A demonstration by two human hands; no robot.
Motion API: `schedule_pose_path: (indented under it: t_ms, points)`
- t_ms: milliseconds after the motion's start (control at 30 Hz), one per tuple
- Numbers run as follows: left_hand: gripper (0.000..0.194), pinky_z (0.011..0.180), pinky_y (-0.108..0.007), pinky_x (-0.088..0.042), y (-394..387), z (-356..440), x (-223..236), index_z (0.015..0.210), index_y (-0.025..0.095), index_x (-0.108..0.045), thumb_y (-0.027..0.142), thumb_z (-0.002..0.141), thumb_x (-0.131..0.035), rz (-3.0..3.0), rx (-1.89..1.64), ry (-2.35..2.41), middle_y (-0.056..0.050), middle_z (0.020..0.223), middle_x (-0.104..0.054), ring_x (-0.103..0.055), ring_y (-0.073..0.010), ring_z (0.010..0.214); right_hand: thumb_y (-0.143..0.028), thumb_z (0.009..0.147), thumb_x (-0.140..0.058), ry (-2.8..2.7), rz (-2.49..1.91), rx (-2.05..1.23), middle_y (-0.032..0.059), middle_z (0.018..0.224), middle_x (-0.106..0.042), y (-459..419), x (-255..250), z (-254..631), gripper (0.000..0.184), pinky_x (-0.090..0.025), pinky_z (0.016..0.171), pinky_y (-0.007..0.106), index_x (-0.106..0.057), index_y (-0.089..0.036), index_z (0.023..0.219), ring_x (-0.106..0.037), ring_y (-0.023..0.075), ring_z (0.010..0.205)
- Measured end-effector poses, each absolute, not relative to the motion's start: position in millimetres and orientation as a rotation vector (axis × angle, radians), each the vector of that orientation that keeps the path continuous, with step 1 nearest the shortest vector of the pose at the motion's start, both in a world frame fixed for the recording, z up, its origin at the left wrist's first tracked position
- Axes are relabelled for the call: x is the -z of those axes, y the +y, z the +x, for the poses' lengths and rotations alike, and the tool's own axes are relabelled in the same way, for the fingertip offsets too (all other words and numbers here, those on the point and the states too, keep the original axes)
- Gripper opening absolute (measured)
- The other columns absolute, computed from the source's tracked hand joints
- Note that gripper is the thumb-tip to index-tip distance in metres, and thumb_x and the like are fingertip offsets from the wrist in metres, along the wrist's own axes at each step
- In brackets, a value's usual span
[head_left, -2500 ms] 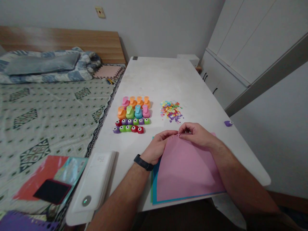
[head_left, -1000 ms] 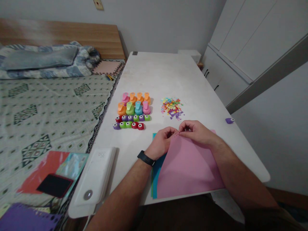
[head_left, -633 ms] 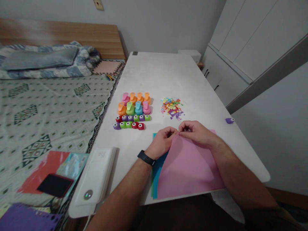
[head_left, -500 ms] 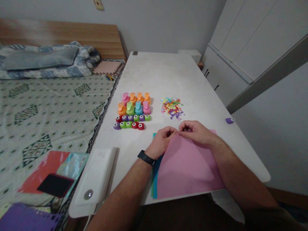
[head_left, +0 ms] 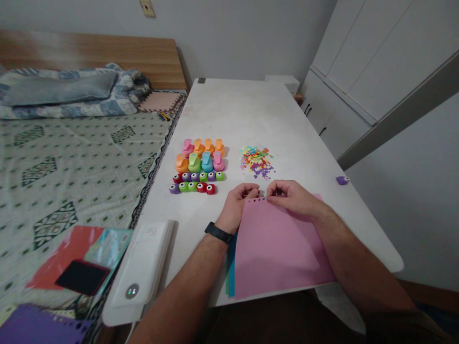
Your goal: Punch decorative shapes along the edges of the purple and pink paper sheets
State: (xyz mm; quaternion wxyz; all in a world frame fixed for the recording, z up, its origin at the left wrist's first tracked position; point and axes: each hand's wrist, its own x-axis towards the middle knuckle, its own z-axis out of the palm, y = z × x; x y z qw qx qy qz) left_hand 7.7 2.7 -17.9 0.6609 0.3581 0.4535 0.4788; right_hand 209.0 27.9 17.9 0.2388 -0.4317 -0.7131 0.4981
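a plain pink sheet [head_left: 279,253] with a row of small punched holes along its far edge lies over a blue sheet [head_left: 232,277] at the near edge of the table [head_left: 244,112]. the right hand [head_left: 292,197] pinches that holed edge between thumb and fingers, while the left hand [head_left: 237,205] curls loosely at the sheet's far left corner, and i cannot tell whether it grips the paper.

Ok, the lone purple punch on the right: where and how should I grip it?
Probably by its purple body, pinched from above with the right hand, which is nearer: it sits apart from the other punches, white end facing right.
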Motion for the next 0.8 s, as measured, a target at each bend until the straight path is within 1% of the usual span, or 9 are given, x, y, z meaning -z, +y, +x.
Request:
schedule_pose_path:
  t_ms: [100, 233, 300, 400, 467, 667, 733, 800]
  points:
    - [0.041, 0.061, -0.022, -0.045, 6, 7, 20, 0.092, 0.013, -0.068, 0.047, 0.074, -0.082, 0.812, -1.083, 1.012, -0.003, 0.079, -0.070, -0.060, -0.0102, 0.064, -0.025, 0.084, -0.067, -1.946, -1.181, -1.382, 0.0012, 0.082, -0.064, 27, -19, 208, 0.008, -0.040, 0.067, 0.029, -0.068, -0.019, 0.089, -0.053, 0.0144, 0.073]
    - [0.045, 0.058, -0.023, -0.044, 11, 8, 21, 0.089, 0.013, -0.066, 0.052, 0.073, -0.081, 0.830, -1.097, 1.060, -0.003, 0.074, -0.069, -0.058, -0.0095, 0.059, -0.025, 0.084, -0.067, -1.949, -1.177, -1.383, 0.0015, 0.083, -0.064, 27, -21, 208, 0.008, -0.041, 0.068, 0.029, -0.067, -0.018, 0.088, -0.053, 0.0146, 0.074]
    - [0.048, 0.061, -0.024, -0.047, 13, 9, 19, 0.095, 0.013, -0.068, 0.053, 0.073, -0.081, 0.786, -1.116, 1.068, -0.004, 0.078, -0.070, -0.062, -0.0115, 0.063, -0.026, 0.084, -0.066, -1.954, -1.180, -1.377, 0.0013, 0.082, -0.063, 27, -21, 207, 0.008, -0.040, 0.068, 0.030, -0.067, -0.018, 0.087, -0.053, 0.0145, 0.073]
    - [0.057, 0.068, -0.028, -0.053, 12, 8, 14, 0.113, 0.015, -0.068, 0.054, 0.074, -0.080, 0.693, -1.116, 1.025, -0.008, 0.093, -0.072, -0.069, -0.0165, 0.076, -0.026, 0.084, -0.066, -1.957, -1.172, -1.373, 0.0008, 0.081, -0.063, 27, -20, 207, 0.008, -0.040, 0.068, 0.029, -0.066, -0.018, 0.087, -0.052, 0.0142, 0.072]
    - [0.058, 0.070, -0.029, -0.054, 11, 8, 11, 0.118, 0.015, -0.066, 0.052, 0.075, -0.080, 0.659, -1.110, 1.007, -0.010, 0.099, -0.071, -0.071, -0.0179, 0.080, -0.026, 0.085, -0.066, -1.966, -1.171, -1.370, 0.0005, 0.081, -0.062, 28, -19, 207, 0.007, -0.040, 0.067, 0.029, -0.066, -0.018, 0.087, -0.052, 0.0140, 0.072]
    - [0.051, 0.071, -0.029, -0.055, 7, 4, 9, 0.116, 0.016, -0.064, 0.050, 0.080, -0.076, 0.713, -1.156, 1.062, -0.011, 0.103, -0.071, -0.071, -0.0178, 0.082, -0.025, 0.085, -0.066, -1.972, -1.189, -1.364, -0.0002, 0.079, -0.061, 29, -13, 210, 0.007, -0.039, 0.065, 0.027, -0.066, -0.018, 0.088, -0.050, 0.0134, 0.070]
    - [0.050, 0.071, -0.029, -0.054, 5, 2, 7, 0.112, 0.015, -0.066, 0.054, 0.081, -0.073, 0.750, -1.164, 1.107, -0.011, 0.102, -0.072, -0.070, -0.0185, 0.083, -0.025, 0.085, -0.065, -1.970, -1.194, -1.362, -0.0002, 0.079, -0.061, 29, -13, 211, 0.007, -0.039, 0.064, 0.027, -0.066, -0.018, 0.088, -0.050, 0.0133, 0.070]
    - [0.053, 0.072, -0.029, -0.054, 1, -1, 4, 0.106, 0.014, -0.068, 0.062, 0.082, -0.068, 0.800, -1.178, 1.161, -0.011, 0.097, -0.073, -0.070, -0.0199, 0.084, -0.024, 0.085, -0.065, -1.976, -1.198, -1.353, -0.0003, 0.078, -0.061, 29, -13, 211, 0.007, -0.038, 0.064, 0.027, -0.066, -0.018, 0.088, -0.050, 0.0132, 0.069]
